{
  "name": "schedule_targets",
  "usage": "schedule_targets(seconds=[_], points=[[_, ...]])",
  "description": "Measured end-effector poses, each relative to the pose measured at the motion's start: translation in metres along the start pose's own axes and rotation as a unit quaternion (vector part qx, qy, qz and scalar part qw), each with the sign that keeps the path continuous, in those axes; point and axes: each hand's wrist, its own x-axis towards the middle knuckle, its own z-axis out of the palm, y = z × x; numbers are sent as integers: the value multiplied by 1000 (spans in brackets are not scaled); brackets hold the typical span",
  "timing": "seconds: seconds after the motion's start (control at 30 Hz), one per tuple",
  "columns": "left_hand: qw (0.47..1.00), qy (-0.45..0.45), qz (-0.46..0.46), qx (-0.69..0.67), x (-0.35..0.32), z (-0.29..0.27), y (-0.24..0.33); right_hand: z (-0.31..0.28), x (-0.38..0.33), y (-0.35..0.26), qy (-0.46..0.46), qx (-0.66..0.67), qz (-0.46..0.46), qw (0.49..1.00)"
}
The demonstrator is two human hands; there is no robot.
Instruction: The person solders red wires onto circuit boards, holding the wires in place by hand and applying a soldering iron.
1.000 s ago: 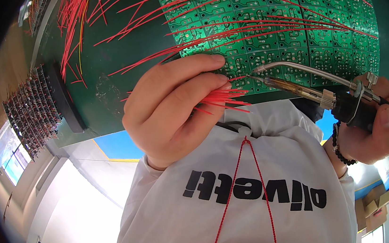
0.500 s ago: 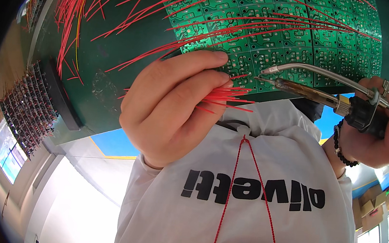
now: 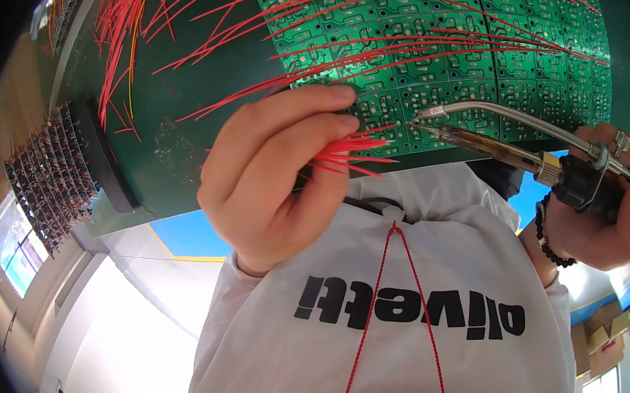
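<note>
Pinched between the fingers of my left hand (image 3: 271, 176) is a bundle of short red wires (image 3: 354, 151), their pale ends fanning out to the right. My right hand (image 3: 624, 217) grips a soldering iron (image 3: 482, 143) by its black handle. A curved metal feed tube (image 3: 519, 120) is clamped along the iron, and its end sits close above the tip. The tip is at the near edge of a large green circuit board panel (image 3: 450, 84), just right of the left fingertips. Whether the tip touches a pad is too small to tell.
Long red wires (image 3: 266, 80) lie across the panel and hang over its left side. A thicker bunch of red wires (image 3: 124, 8) rests at the far left of the dark green table (image 3: 174, 116). Beside a black bar (image 3: 114, 168) stands a stack of populated boards (image 3: 52, 176).
My left hand has drawn slightly left with the wire bundle, away from the iron's tip. The soldering iron has stayed nearly in place at the panel's edge.
</note>
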Motion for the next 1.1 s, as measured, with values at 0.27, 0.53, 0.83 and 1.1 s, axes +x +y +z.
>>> schedule_targets(seconds=[0.27,0.53,0.83,1.1], points=[[971,232,16,-47,-6,-11,3,-19,-2,5,16,-4,-8,1000],[989,48,77,-118,9,-14,9,-13,0,9,30,-28,-9,999],[996,-74,16,40,14,11,16,-22,0,21,33,-48,-11,998],[994,-81,28,66,14,12,11,-34,-7,24,35,-65,-11,997]])
